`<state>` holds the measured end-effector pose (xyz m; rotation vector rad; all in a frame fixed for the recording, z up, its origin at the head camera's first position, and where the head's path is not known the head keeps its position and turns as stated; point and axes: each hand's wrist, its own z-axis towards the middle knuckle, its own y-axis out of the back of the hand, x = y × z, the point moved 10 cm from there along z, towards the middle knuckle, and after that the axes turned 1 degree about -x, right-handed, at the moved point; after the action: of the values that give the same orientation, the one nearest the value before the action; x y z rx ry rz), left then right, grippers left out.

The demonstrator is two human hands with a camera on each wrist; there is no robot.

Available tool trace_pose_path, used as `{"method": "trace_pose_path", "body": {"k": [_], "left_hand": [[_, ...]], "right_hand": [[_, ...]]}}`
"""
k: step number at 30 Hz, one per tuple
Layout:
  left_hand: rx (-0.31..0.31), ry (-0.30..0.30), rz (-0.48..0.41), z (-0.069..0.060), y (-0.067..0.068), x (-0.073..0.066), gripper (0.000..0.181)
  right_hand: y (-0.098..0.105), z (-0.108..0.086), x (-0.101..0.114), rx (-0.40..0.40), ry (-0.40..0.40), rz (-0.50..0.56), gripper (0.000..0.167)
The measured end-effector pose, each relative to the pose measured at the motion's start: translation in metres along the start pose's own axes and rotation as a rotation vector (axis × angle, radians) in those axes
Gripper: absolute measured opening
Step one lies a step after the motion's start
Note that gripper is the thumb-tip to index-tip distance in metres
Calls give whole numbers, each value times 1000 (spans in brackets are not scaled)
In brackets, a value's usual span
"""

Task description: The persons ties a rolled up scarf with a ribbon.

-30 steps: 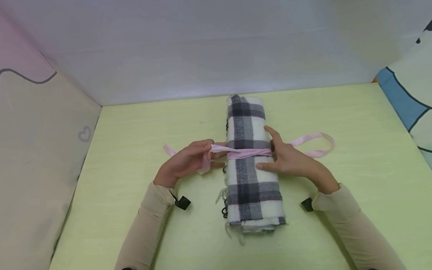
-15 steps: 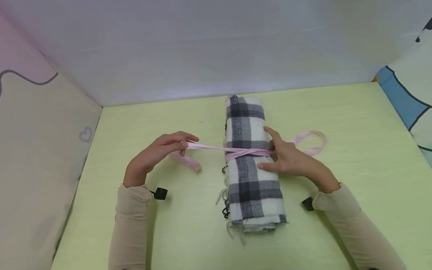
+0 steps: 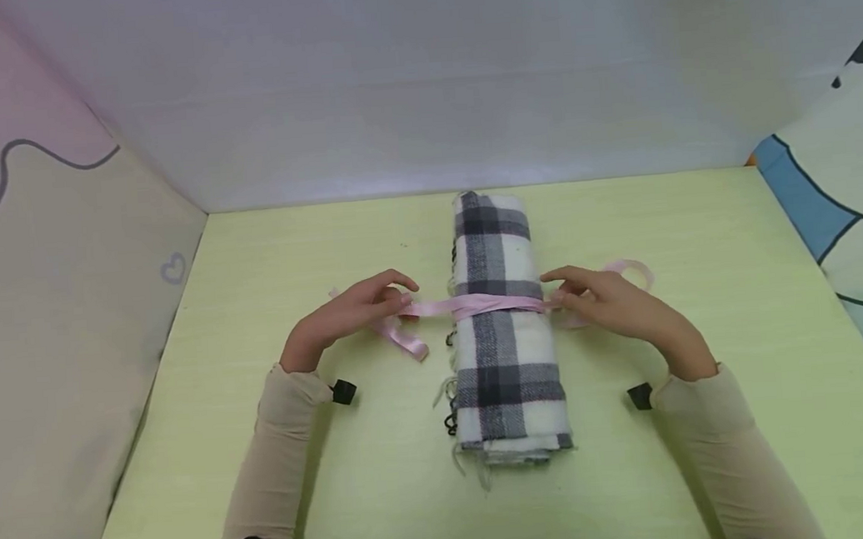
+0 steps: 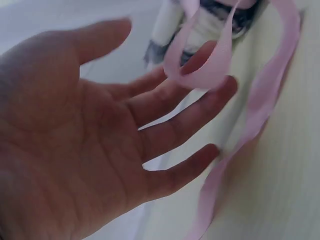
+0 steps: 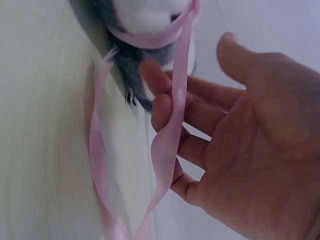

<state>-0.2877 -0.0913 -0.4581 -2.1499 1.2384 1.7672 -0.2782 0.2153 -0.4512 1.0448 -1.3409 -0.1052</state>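
Observation:
A rolled plaid scarf in grey and white, fringed along its left side, lies lengthwise on the table. A pink ribbon crosses its middle, with loose lengths on both sides. Left of the roll is my left hand; its wrist view shows a ribbon loop against the spread fingers, the thumb standing apart. On the other side, my right hand has its fingers loosely bent. In the right wrist view a hanging ribbon length runs across these fingers, with the thumb away from it.
The pale yellow-green table meets a whitish back wall. Printed panels stand at both sides, the right one with a cartoon figure. Small black blocks sit at the cuffs.
My left hand first drew the ribbon out leftward, then came back toward the roll, lower. My right hand has left the scarf's side and moved slightly right, to the ribbon.

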Motion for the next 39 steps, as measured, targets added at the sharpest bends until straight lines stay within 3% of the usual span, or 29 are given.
{"method": "trace_pose_path", "body": {"k": [3, 7, 11, 15, 18, 24, 29, 33, 36, 39], "left_hand": [[-46, -27, 25, 8, -6, -5, 30], [-58, -75, 94, 14, -14, -16, 22], [-93, -99, 143, 13, -11, -21, 19], [-128, -102, 130, 8, -4, -22, 14], [-126, -107, 115, 6, -2, -23, 13], [-128, -108, 101, 5, -3, -24, 14], [-136, -103, 93, 6, -2, -23, 13], [-129, -103, 95, 6, -3, -22, 13], [-120, -103, 100, 7, -5, -22, 13], [-114, -102, 106, 8, -7, -22, 13]], "right_hand": [[10, -5, -2, -23, 10, -73, 27], [21, -12, -2, -60, 62, -184, 14], [42, -24, -2, -162, 147, -273, 7], [73, -43, 4, -350, 302, -384, 26], [98, -56, 3, -477, 358, -417, 40], [151, -75, -10, -658, 247, -410, 47], [189, -92, -17, -811, 177, -483, 44], [193, -98, -24, -812, 207, -604, 34], [178, -97, -38, -730, 256, -647, 36], [156, -94, -63, -609, 221, -624, 41]]}}
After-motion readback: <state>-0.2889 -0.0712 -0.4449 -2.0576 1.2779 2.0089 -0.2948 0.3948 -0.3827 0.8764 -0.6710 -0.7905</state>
